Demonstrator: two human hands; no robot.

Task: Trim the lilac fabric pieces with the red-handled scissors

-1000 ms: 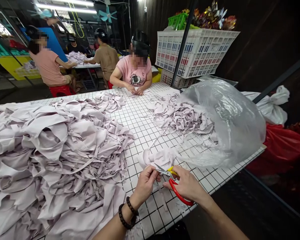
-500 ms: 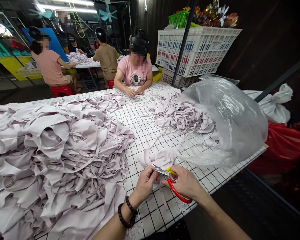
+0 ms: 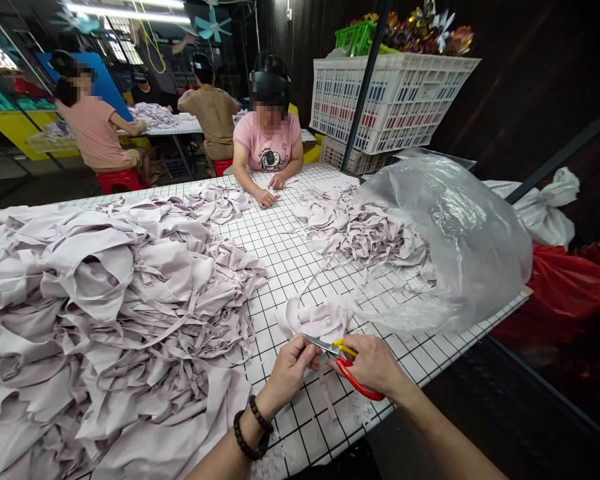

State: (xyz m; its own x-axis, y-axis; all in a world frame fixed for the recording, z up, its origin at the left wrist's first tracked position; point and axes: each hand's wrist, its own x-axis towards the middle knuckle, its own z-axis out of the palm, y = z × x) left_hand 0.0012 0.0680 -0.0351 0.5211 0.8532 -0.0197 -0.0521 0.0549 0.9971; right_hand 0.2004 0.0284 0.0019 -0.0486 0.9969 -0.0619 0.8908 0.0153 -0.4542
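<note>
Left hand (image 3: 290, 365): thumb and finger pinched together, right at the tips of the scissors (image 3: 336, 348); what's between them, I can't tell
Right hand (image 3: 373, 363): wrapped round the red and yellow handles, aiming leftward
Cloth piece (image 3: 320, 316): on the gridded table (image 3: 275, 247), just beyond both hands
Big heap (image 3: 105, 320): pale cloth, piled leftward; clear bag (image 3: 465, 240) bulging at right

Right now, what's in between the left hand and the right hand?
Scissor blades! In the head view, they reach from the right hand across to the left hand.
</note>
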